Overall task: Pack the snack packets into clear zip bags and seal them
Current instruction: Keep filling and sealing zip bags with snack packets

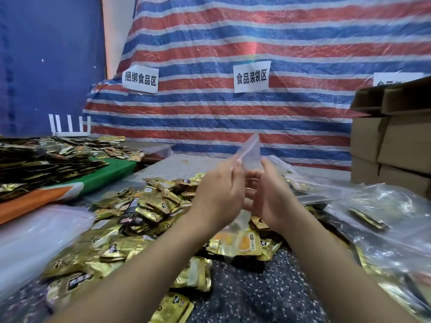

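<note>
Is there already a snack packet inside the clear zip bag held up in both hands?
No: the clear zip bag, gripped between the left hand and the right hand, looks see-through and empty, while the gold snack packets lie heaped on the table below.

A third paper sign (394,79) sits half hidden, perhaps unreadable.

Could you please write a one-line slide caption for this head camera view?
Both hands, left and right, hold a clear zip bag above gold snack packets.
</note>
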`<state>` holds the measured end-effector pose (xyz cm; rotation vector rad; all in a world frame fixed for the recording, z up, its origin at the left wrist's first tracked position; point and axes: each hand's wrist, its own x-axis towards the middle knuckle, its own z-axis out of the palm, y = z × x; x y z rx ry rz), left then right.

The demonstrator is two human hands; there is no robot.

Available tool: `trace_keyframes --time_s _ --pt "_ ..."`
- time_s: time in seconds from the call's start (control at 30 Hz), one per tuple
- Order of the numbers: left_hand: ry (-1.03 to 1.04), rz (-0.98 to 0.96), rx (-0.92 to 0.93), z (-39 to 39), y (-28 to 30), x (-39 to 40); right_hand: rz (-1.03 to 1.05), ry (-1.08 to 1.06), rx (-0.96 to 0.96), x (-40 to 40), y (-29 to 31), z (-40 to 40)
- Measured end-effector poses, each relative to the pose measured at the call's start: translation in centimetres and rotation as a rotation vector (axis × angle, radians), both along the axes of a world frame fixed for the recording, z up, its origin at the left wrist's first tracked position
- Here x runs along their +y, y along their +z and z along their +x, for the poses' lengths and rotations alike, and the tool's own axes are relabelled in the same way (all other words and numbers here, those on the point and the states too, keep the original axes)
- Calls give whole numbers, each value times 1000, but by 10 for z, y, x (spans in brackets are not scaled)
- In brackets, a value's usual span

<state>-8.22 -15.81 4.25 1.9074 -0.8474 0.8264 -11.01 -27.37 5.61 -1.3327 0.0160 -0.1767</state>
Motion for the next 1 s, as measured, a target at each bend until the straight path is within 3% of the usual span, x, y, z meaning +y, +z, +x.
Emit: trace_keyframes --time_s 0.1,0.27,0.47,0.7,0.87,1.0 --pt "-85 129 -41 -4 -3 -16 41 -30 -22 -15 6 -1" --pt "-153 243 -90 2 -8 -22 -159 -223 87 -30 9 -3" --pt "-253 95 62 2 -11 -22 -444 -626 -157 -33 7 1" --pt "-392 8 160 -4 -3 -17 -472 -576 -299 -24 13 -1" --pt "-571 -92 207 -14 -2 -16 -305 -351 -139 -18 19 -5" --pt "-603 -22 196 -10 -4 -17 -263 -348 -83 -16 19 -8"
